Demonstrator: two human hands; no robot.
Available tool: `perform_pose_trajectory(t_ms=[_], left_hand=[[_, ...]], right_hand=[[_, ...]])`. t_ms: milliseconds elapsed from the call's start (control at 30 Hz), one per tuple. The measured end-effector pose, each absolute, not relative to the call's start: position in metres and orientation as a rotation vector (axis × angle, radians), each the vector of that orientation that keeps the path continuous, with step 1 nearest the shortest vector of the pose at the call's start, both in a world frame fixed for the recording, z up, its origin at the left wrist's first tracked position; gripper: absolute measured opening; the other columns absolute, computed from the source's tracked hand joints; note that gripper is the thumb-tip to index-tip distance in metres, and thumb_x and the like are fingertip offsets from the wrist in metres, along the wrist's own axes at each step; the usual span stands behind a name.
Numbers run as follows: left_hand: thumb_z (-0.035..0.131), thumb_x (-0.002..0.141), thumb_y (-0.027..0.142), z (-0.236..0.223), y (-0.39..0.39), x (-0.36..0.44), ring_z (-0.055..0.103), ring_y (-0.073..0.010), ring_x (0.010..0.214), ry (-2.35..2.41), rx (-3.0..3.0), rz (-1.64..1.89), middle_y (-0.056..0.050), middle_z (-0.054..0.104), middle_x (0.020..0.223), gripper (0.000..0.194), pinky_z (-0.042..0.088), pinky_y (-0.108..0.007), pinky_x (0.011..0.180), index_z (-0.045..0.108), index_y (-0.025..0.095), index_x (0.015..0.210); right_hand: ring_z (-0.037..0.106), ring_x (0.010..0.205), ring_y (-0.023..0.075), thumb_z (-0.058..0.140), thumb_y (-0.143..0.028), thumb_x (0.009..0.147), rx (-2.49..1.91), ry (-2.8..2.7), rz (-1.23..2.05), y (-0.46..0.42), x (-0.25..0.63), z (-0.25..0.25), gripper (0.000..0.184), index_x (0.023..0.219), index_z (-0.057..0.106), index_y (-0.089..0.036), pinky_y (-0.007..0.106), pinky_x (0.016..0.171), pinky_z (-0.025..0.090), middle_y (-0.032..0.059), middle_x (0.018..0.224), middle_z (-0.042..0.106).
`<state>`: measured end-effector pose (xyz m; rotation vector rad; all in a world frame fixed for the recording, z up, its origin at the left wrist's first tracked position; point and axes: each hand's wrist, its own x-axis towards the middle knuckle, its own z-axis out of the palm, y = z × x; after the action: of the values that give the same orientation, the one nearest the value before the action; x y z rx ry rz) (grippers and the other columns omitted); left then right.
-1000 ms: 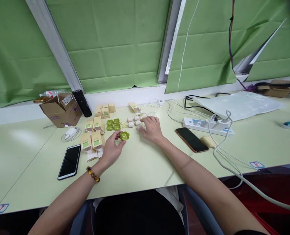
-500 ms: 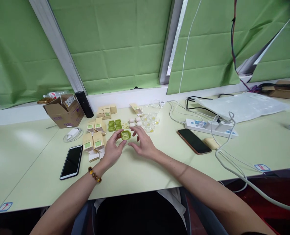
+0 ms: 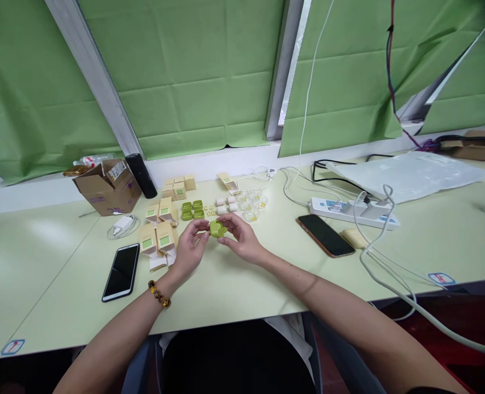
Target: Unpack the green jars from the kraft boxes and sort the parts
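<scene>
On your pale table (image 3: 226, 290) you have two phones (image 3: 121, 272), small tan boxes (image 3: 164, 239), four green cups (image 3: 187, 214), pale rolls (image 3: 232, 207), clear cups (image 3: 250, 214), a power strip (image 3: 361, 215), a big box (image 3: 110, 192) and a black tube (image 3: 141, 176).

From here I see my left hand (image 3: 190, 249) and right hand (image 3: 245, 238) pinching a green case (image 3: 216, 229) between them, small boxes (image 3: 165, 240) beside the left, clear cups (image 3: 250, 215) beyond the right.
</scene>
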<state>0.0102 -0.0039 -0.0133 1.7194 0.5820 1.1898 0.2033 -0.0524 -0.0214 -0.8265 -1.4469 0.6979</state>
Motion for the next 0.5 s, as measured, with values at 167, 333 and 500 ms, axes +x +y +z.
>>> perform_pose_trajectory(t_ms=[167, 333, 500], left_hand=[[0.072, 0.097, 0.039, -0.0151, -0.0028, 0.0123, 0.069, -0.0188, 0.093, 0.677, 1.778, 1.237, -0.006, 0.071, 0.102, 0.020, 0.062, -0.032, 0.079, 0.069, 0.021, 0.105], [0.072, 0.097, 0.028, -0.0135, -0.0056, 0.0088, 0.073, -0.0178, 0.092, 0.735, 2.043, 1.355, -0.005, 0.077, 0.103, 0.014, 0.062, -0.034, 0.088, 0.075, 0.023, 0.110], [0.071, 0.097, 0.022, -0.0098, -0.0053, 0.0073, 0.076, -0.0188, 0.087, 0.687, 2.248, 1.539, -0.005, 0.080, 0.096, 0.008, 0.063, -0.035, 0.083, 0.079, 0.022, 0.100]], right_hand=[[0.072, 0.106, 0.0216, 0.090, -0.040, 0.082, -0.709, -1.264, 1.027, -0.0480, 0.2055, -0.0247, 0.053, 0.126, 0.064, -0.027, 0.041, 0.098, 0.060, 0.0060, 0.117, 0.070], [0.073, 0.095, 0.0202, 0.091, -0.043, 0.080, -0.710, -1.197, 1.123, -0.0479, 0.2048, -0.0214, 0.047, 0.117, 0.070, -0.024, 0.042, 0.095, 0.062, 0.0055, 0.114, 0.072], [0.073, 0.090, 0.0196, 0.093, -0.044, 0.078, -0.738, -1.182, 1.189, -0.0497, 0.2011, -0.0198, 0.045, 0.110, 0.071, -0.021, 0.041, 0.093, 0.063, 0.0058, 0.104, 0.077]])
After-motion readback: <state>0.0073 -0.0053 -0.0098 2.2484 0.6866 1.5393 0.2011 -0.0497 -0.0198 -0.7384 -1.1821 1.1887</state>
